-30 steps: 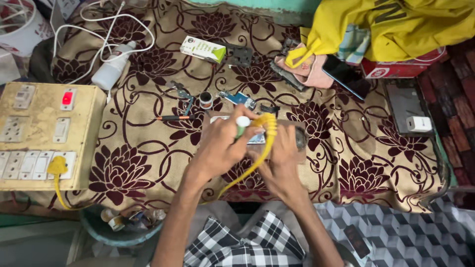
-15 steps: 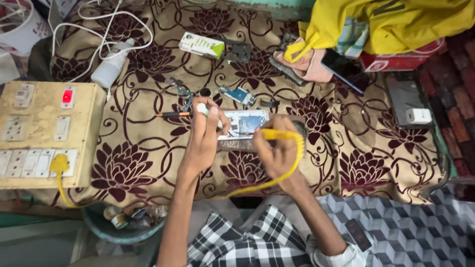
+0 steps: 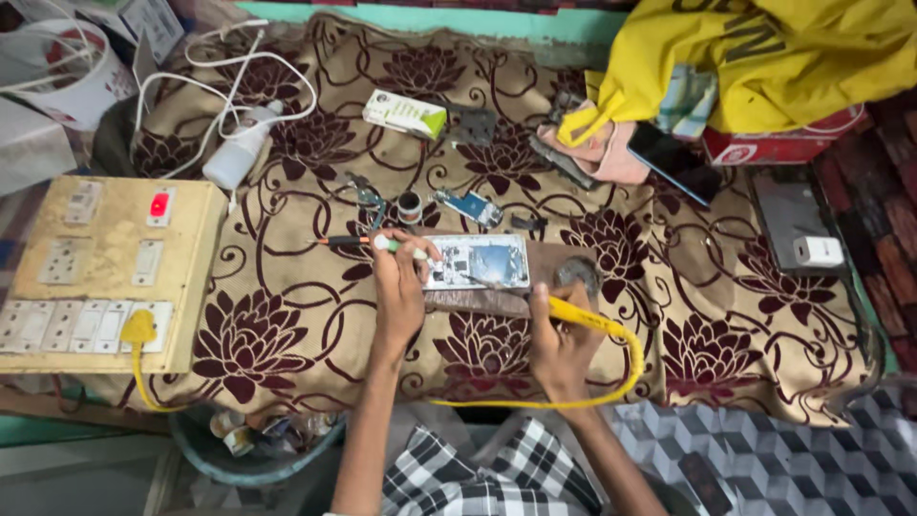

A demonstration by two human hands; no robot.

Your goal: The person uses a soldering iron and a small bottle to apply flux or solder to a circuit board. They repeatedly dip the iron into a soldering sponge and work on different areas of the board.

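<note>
A second ago both hands were bunched together near the person, over the yellow cable, with the opened phone mostly hidden under them; now they have spread apart and the work lies in plain view. The opened phone (image 3: pixel 478 262), its back off and its board showing, lies flat on a brown mat (image 3: pixel 497 298) in the middle of the surface (image 3: pixel 287 334), which is covered by a brown cloth with dark flowers. The left hand (image 3: pixel 399 287) has moved to the phone's left end, and its fingers are closed around a slim white and green tool (image 3: pixel 387 244) while they steady that end of the phone. The right hand (image 3: pixel 562 349) has drawn back to the near right and is wrapped firmly around the yellow soldering iron (image 3: pixel 573 313), whose thin tip points left and far toward the phone's near edge; whether the tip touches the board is too fine to tell. The iron's yellow cable (image 3: pixel 626 368) loops round near the person and runs left toward the switchboard (image 3: pixel 105 272) on the left, where a red light shows. This change reads as the setting-up being over and the soldering on the board now in hand. Tweezers (image 3: pixel 368 196) and small parts lie just beyond the phone, untouched.
</note>
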